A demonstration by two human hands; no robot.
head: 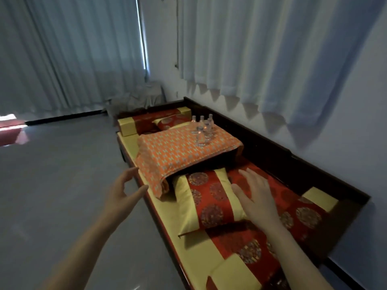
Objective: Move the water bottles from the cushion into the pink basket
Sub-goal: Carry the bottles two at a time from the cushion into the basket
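Left hand [123, 189] and right hand [255, 197] are hovering open, empty, well short of water bottles [202, 130] clustered upright on the cushion [178, 151], likely readying a pickup.

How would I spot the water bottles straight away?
Find the long low bench along the curtained wall. Partway along it sits a raised orange patterned cloth. The water bottles stand clustered on its far right part: the only clear, upright things among red-and-gold cushions.
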